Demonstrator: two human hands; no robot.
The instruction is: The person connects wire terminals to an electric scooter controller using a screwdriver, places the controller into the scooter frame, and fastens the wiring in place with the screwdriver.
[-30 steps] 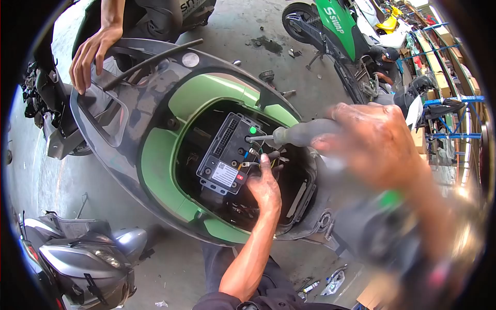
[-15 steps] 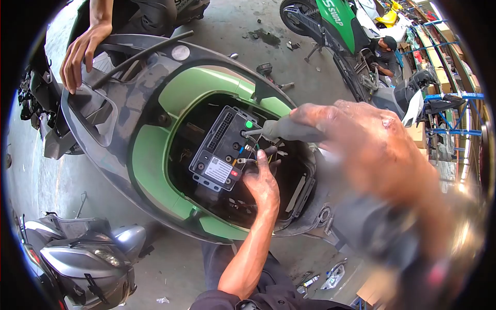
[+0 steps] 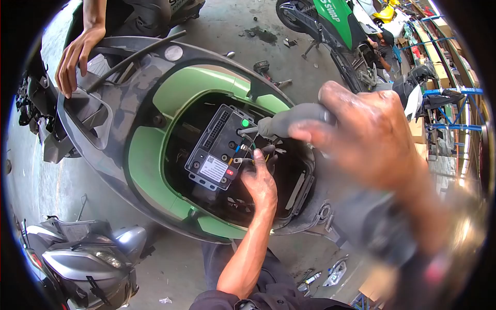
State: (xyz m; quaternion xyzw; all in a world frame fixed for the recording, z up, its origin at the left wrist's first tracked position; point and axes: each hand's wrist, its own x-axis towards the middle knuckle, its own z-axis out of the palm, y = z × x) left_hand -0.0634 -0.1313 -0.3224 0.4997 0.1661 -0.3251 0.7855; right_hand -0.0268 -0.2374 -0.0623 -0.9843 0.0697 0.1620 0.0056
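A black controller box [image 3: 206, 142] with a white label [image 3: 212, 169] lies tilted in the open green-lined compartment of a scooter body. My right hand [image 3: 369, 134], partly blurred, is closed on the dark handle of a screwdriver [image 3: 289, 121]. The screwdriver's shaft reaches a terminal at the box's right edge, beside a green round mark [image 3: 245, 123]. Just below it, my left hand [image 3: 260, 181] pinches cables [image 3: 254, 148] with metal lugs by the box's edge. Its other fingers are partly hidden under the cables.
Another person's hand [image 3: 77, 59] rests on the scooter body's far left end. A grey scooter [image 3: 82, 253] stands at lower left, a green motorcycle [image 3: 336, 20] at upper right near a crouching person. Shelving [image 3: 454, 98] lines the right; a power tool [image 3: 262, 67] lies on the floor.
My right hand has shifted its fingers and turned about the screwdriver handle, whose tip stays at the same terminal. My left hand keeps its place. The whole view has shifted slightly left.
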